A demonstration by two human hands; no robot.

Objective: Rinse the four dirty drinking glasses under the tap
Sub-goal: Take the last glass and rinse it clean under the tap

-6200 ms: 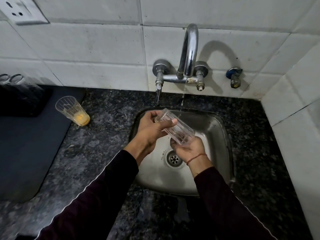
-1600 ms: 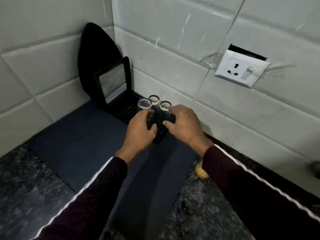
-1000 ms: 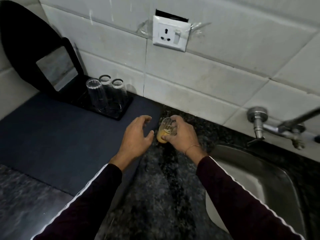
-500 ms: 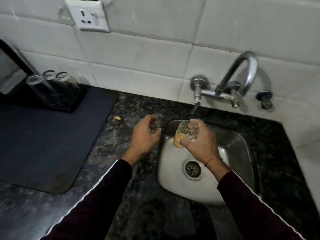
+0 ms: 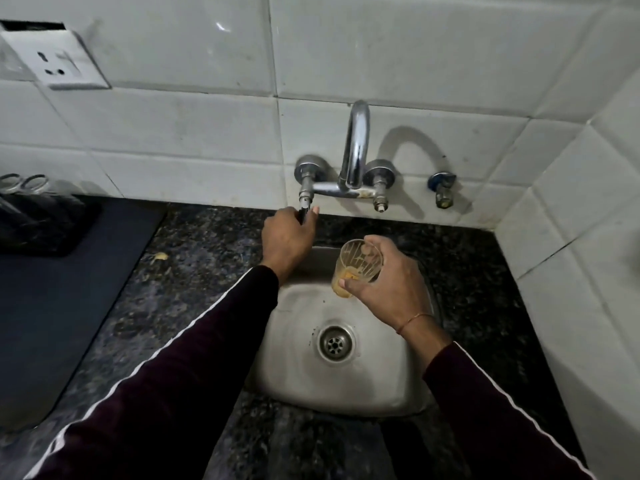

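right now my left hand [image 5: 287,239] is up at the centre of the frame, fingers curled around the dark lever under the tap's [image 5: 353,157] left valve [image 5: 306,188] — gripping it. my right hand [image 5: 384,282] sits just right of centre, wrapped around a ribbed drinking glass [image 5: 356,266] that i hold over the back of the steel sink [image 5: 298,368], tilted a little with its mouth toward me; a yellow-orange residue sits in its bottom. no water shows at the spout. at the left edge of the frame, 2 glass rims [image 5: 24,181] poke up from a black tray [image 5: 52,230] on the dark mat [image 5: 69,306] — i can't tell if more stand there. a white socket [image 5: 59,62] is in the upper left on the tiles.
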